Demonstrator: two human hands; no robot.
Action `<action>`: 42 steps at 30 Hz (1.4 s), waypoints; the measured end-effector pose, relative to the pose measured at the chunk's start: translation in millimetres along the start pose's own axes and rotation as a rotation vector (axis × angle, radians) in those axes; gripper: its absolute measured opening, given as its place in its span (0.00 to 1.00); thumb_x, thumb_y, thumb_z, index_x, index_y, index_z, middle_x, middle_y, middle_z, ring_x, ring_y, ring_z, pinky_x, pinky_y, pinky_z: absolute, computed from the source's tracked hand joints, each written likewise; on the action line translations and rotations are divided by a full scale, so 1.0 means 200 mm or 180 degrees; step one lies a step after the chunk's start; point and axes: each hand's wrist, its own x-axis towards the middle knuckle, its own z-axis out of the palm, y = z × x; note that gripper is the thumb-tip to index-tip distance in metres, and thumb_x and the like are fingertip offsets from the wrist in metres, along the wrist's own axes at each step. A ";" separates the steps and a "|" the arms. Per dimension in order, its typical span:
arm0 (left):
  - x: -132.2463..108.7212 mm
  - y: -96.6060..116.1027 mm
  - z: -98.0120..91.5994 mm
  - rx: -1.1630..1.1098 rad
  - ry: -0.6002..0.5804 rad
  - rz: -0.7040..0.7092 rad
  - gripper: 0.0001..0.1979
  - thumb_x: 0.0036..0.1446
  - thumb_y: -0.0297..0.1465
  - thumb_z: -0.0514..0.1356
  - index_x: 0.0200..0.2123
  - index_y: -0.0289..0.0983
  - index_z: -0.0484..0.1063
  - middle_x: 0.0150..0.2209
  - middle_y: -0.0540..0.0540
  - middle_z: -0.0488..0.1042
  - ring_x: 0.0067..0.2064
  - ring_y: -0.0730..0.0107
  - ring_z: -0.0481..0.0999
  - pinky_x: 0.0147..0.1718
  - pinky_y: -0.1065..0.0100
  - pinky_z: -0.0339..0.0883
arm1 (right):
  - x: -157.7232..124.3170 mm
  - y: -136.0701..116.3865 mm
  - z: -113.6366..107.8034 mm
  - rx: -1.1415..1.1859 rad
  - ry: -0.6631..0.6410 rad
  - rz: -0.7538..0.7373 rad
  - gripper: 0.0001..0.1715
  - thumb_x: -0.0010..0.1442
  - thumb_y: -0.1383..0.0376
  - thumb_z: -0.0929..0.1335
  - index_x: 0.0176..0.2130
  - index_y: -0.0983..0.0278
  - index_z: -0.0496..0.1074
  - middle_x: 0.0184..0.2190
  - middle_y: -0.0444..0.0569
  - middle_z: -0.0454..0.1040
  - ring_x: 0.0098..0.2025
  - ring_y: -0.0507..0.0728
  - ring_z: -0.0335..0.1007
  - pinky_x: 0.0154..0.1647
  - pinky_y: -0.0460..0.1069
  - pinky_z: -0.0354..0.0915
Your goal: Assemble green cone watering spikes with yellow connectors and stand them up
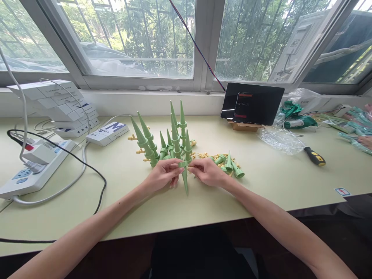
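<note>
My left hand (166,172) pinches the collar of a green plastic plant watering spike (185,180), its tip pointing down toward me. Close against the spike's right side, my right hand (207,171) has thumb and finger pinched together; whatever they hold is too small and hidden to make out. Just behind my hands stand stacked green spikes (175,135), several with yellow valves (140,152) sticking out of their sides. To the right of my right hand, loose green spikes (229,162) lie with a heap of small yellow valves (205,155).
At left are a power strip (37,170) with cables and stacked white boxes (58,104). A tablet (258,102) showing a timer leans near the window. Clear plastic wrap (280,139) and a screwdriver (315,156) lie at right. Another person's hand (365,142) shows at the right edge.
</note>
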 end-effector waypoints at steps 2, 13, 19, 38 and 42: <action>0.00 0.01 0.00 0.0003 -0.0014 -0.0022 0.17 0.59 0.40 0.63 0.46 0.34 0.71 0.20 0.53 0.70 0.17 0.74 0.69 0.15 0.73 0.64 | 0.00 0.00 0.00 -0.0030 0.0026 -0.0017 0.11 0.63 0.66 0.64 0.28 0.65 0.68 0.20 0.40 0.61 0.22 0.48 0.53 0.25 0.45 0.52; 0.00 0.06 0.00 0.0633 0.0141 -0.0042 0.15 0.62 0.41 0.59 0.44 0.35 0.68 0.23 0.51 0.72 0.16 0.80 0.60 0.15 0.76 0.56 | 0.01 0.01 0.01 -0.0301 0.0024 -0.0059 0.16 0.65 0.63 0.65 0.26 0.66 0.70 0.21 0.43 0.66 0.22 0.48 0.55 0.26 0.45 0.54; 0.01 0.04 -0.01 0.1167 0.0189 0.0079 0.15 0.62 0.41 0.57 0.41 0.35 0.74 0.20 0.51 0.70 0.20 0.76 0.66 0.18 0.75 0.58 | 0.00 0.00 0.01 -0.0421 0.0008 -0.0204 0.20 0.66 0.61 0.64 0.24 0.66 0.68 0.18 0.41 0.63 0.21 0.48 0.53 0.26 0.45 0.53; 0.01 0.02 -0.01 0.1409 -0.0151 -0.0118 0.19 0.64 0.43 0.54 0.38 0.34 0.77 0.15 0.54 0.60 0.17 0.77 0.54 0.17 0.73 0.47 | 0.00 0.01 0.04 -0.0538 -0.0032 -0.0433 0.22 0.68 0.59 0.61 0.24 0.65 0.67 0.17 0.39 0.54 0.20 0.48 0.48 0.25 0.45 0.51; 0.01 0.01 -0.01 0.1431 -0.0134 -0.0176 0.19 0.64 0.43 0.54 0.36 0.34 0.76 0.17 0.54 0.58 0.19 0.78 0.51 0.18 0.73 0.45 | 0.00 0.02 0.05 -0.0648 0.0008 -0.0490 0.25 0.68 0.58 0.61 0.22 0.65 0.63 0.17 0.39 0.52 0.21 0.47 0.46 0.24 0.45 0.49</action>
